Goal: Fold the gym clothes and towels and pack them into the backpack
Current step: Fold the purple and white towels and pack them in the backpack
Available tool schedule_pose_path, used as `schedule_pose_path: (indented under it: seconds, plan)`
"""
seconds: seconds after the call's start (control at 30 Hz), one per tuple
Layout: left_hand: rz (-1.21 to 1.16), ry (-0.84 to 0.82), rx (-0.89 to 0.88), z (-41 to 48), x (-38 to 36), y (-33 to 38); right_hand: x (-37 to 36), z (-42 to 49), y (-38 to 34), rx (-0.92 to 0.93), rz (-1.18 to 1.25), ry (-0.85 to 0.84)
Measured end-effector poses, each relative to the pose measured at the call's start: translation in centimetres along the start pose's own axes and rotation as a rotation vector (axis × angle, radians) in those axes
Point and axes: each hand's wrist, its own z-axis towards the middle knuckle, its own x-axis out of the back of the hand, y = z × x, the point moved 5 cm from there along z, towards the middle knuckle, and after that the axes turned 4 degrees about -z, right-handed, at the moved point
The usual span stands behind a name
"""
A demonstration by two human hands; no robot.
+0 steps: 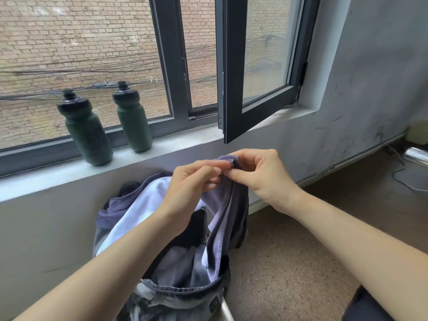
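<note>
Both hands, left hand [194, 179] and right hand [259, 174], pinch the top edge of a purple towel [222, 218] (fingers clamped on it), hanging above the clothes pile [143, 205] under the windowsill [69, 172].

Two dark green bottles [86, 129] [133, 118] upright on the windowsill [58, 172], open window sash [257, 66], brick wall [76, 35] outside

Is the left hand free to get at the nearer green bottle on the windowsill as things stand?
Probably not at once: the left hand pinches the purple cloth along with the right hand. Nothing seems to stand between it and the nearer green bottle, so it likely could after letting go.
</note>
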Motion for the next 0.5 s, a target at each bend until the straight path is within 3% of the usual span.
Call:
schedule_pose_path:
  seconds: [0.13,0.23,0.4,0.5]
  plan:
    - [-0.056,0.083,-0.098,0.3,1.4,1.2,1.0,0.5,0.3,-0.068,0.08,0.028]
    - [0.178,0.152,-0.192,1.4,4.6,0.9,2.1,0.7,0.3,-0.095,0.183,0.074]
    - [0.346,-0.146,0.068,1.9,5.2,-3.3,3.3,1.3,0.1,-0.105,0.347,0.111]
    - [0.324,-0.244,0.103,1.4,3.2,-4.2,3.3,1.5,0.1,-0.103,0.39,0.093]
